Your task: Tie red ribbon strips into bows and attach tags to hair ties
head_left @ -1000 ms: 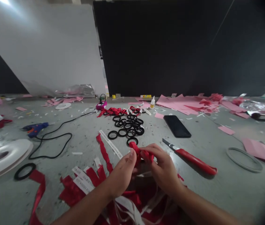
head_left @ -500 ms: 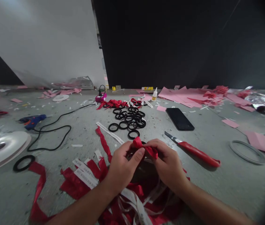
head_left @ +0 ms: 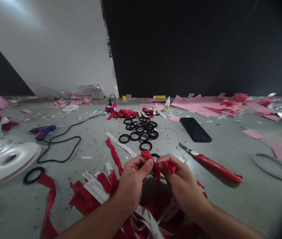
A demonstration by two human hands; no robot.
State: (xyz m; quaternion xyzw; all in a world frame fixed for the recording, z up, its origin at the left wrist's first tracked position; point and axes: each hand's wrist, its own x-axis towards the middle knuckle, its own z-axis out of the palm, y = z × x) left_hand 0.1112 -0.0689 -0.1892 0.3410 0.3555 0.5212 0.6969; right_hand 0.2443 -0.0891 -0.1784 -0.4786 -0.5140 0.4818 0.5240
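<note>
Scuffed grey work surface (head_left: 262, 205), hard-looking and flecked with paper scraps, with a big flat black panel (head_left: 200, 46) behind it and a paler, slightly shiny panel (head_left: 66, 46) to its left. Okay, so the folded red ribbon (head_left: 157, 171) sits right between the two hands, up at the fingertips. Left hand (head_left: 132, 179) has its thumb and index finger clamped on one side, with a soft loop poking up past them. Right hand (head_left: 183, 181) pinches the other side, fabric bunched between thumb and fingers, and a bit of ribbon hangs down in the gap. One black ring (head_left: 155, 154) peeks out just beyond the fingertips; can't tell if the ribbon is tied to it. Under the wrists it's a heap of crinkly red ribbon strips (head_left: 81, 200) mixed with flat white ribbons (head_left: 94, 192) printed in dark letters. Further out: a loose pile of smooth black rings (head_left: 144, 125), a glossy white spool (head_left: 26, 154) at left, and a red-handled utility knife (head_left: 219, 168) near a flat, dark smartphone (head_left: 195, 129) at right.
</note>
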